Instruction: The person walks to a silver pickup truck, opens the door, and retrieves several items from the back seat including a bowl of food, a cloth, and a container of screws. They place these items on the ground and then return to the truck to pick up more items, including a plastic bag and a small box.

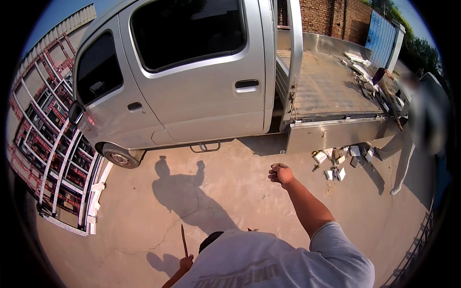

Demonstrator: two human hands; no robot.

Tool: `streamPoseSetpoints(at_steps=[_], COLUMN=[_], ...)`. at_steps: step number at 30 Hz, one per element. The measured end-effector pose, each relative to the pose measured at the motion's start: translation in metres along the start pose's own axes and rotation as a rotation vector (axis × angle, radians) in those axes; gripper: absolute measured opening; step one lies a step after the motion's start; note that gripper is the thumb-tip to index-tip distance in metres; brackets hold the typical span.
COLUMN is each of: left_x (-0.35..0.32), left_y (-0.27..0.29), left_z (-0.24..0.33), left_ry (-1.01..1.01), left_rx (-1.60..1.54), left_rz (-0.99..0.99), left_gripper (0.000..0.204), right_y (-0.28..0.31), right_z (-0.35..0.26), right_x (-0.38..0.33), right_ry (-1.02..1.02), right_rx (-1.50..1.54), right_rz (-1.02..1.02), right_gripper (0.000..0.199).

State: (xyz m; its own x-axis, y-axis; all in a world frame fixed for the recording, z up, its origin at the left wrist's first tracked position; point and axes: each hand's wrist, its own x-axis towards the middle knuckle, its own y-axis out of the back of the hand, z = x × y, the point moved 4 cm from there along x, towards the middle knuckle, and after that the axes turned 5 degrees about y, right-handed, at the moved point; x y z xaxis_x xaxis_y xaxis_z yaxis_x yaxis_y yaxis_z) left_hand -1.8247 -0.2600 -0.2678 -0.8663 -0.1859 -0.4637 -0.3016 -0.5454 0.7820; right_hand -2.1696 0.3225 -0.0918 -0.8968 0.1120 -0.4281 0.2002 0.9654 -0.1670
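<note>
I have the left hand [186,262] gripping a slender brown stick [184,240] upright, the right hand [281,175] curled, contents unclear, as pale chunks [340,160] aground and debris [369,86] aboard the truck bed [317,91] suggest unfinished work.

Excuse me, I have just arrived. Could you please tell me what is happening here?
The camera wearer stands beside a silver double-cab pickup truck. Their left hand holds a thin brown stick-like object; their right hand is stretched forward, loosely curled, with nothing visible in it. At the truck's brown cargo bed, another person stands with a hand at a dark purple object. White and grey broken pieces lie on the bed, and more lie on the pale concrete ground.
</note>
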Motion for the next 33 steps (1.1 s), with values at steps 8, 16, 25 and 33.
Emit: streamPoseSetpoints(at_steps=[8, 16, 25, 33], left_x=[0.091, 0.208, 0.236, 0.144], left_y=[0.012, 0.063, 0.161, 0.198], left_z=[0.057, 0.118, 0.260, 0.262], left_ry=[0.656, 0.741, 0.600, 0.654], left_rx=[-0.416, -0.937, -0.957, -1.699], left_rz=[-0.196, -0.112, 0.289, 0.789], left_gripper=[0.043, 0.042, 0.060, 0.041], right_y=[-0.070, -0.107, -0.036, -0.082], right_z=[-0.182, -0.239, -0.223, -0.245], right_x=[0.195, 0.358, 0.403, 0.354], right_ry=[0.198, 0.062, 0.113, 0.146], right_rx=[0.241, 0.668, 0.658, 0.610], right_rz=[0.013, 0.051, -0.290, -0.337], right_gripper=[0.015, 0.020, 0.040, 0.045])
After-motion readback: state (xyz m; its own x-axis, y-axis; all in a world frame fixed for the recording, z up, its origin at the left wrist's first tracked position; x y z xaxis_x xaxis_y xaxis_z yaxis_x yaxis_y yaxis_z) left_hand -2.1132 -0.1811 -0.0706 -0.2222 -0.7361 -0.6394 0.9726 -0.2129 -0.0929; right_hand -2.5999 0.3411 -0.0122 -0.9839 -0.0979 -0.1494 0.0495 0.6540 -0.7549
